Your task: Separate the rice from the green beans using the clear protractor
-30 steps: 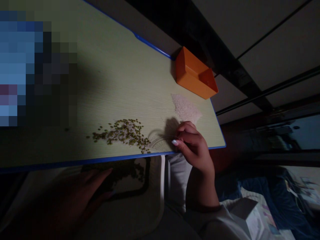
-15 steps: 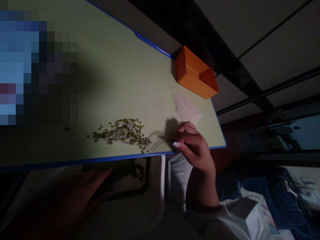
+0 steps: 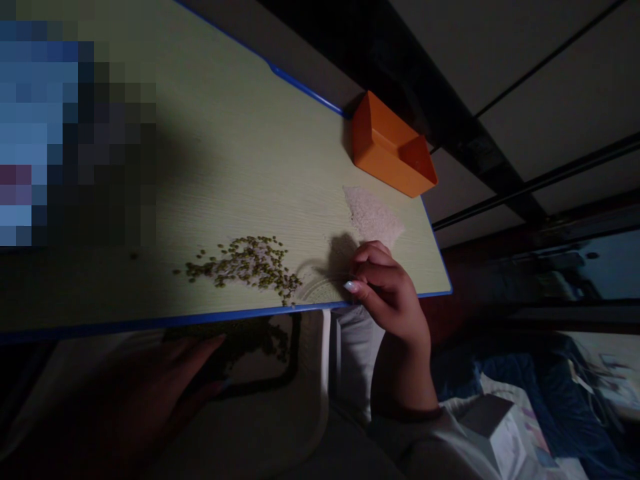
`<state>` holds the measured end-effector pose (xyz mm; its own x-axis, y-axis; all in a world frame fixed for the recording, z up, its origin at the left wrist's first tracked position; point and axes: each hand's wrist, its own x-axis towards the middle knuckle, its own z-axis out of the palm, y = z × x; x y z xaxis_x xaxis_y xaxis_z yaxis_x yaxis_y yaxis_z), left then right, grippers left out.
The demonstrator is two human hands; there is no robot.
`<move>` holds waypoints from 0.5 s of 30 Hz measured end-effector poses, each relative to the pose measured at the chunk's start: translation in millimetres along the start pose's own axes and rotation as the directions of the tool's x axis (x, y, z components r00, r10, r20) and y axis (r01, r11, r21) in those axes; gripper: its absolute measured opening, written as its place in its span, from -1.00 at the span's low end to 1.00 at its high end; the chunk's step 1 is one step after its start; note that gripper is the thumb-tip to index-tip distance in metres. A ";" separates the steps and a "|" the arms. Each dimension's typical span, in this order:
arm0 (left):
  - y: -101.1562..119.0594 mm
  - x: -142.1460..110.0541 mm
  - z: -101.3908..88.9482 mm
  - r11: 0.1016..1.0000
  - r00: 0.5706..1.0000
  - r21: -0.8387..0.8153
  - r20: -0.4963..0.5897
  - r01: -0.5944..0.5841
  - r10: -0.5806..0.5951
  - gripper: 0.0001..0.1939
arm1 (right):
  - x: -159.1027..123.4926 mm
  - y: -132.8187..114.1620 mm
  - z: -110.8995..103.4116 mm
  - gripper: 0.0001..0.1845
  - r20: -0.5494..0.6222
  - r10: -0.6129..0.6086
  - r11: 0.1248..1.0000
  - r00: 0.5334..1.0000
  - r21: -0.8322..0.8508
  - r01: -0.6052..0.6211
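My right hand [image 3: 390, 297] rests at the near edge of the pale table [image 3: 240, 153], fingers curled, thumb and fingertips pinched on the rim of a faint clear round piece [image 3: 317, 283] lying on the table. Left of it lies a scatter of green beans mixed with white grains [image 3: 245, 263]. A heap of white grains [image 3: 373, 217] sits just beyond my fingers. Below the table edge, in deep shadow, my left hand [image 3: 165, 387] holds a pale dark-rimmed tray [image 3: 280, 393] with beans on it.
An orange box [image 3: 390, 150], open on top, stands at the table's far right corner. A blue rim [image 3: 150, 325] runs along the table's edge. A blurred blue patch covers the left. Bedding and cloth lie at the lower right.
Almost nothing has changed. My right hand shifted slightly at the table edge and came back. The left hand and tray stay put.
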<state>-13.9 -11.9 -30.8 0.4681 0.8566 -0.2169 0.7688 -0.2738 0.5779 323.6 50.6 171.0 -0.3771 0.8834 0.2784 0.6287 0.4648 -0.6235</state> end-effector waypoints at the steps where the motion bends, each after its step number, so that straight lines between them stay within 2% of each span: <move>1: 0.3 -0.2 -0.6 1.000 1.000 0.009 0.007 -0.002 0.002 -0.41 | -0.1 0.1 -0.3 -0.65 0.006 0.000 1.000 1.000 0.000 0.000; 6: 3.4 0.5 -7.1 0.998 0.999 0.059 0.041 0.001 -0.003 -0.40 | -0.9 -0.6 -2.1 -0.66 0.030 -0.014 1.000 0.999 0.008 0.013; 11: 2.1 2.2 -5.2 0.998 0.996 0.064 0.089 0.004 -0.010 -0.38 | -2.0 -0.3 -2.0 -0.65 -0.009 -0.005 1.000 1.000 -0.001 0.005; 15: 1.5 1.1 -2.7 0.997 0.999 0.078 0.055 -0.004 -0.001 -0.37 | -0.7 0.3 0.2 -0.66 -0.017 0.001 1.000 1.000 -0.024 -0.002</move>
<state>-13.4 -10.2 -28.0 0.4907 0.8316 -0.2600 0.7987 -0.3101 0.5157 323.9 50.1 170.5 -0.3644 0.8848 0.2904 0.6454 0.4648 -0.6062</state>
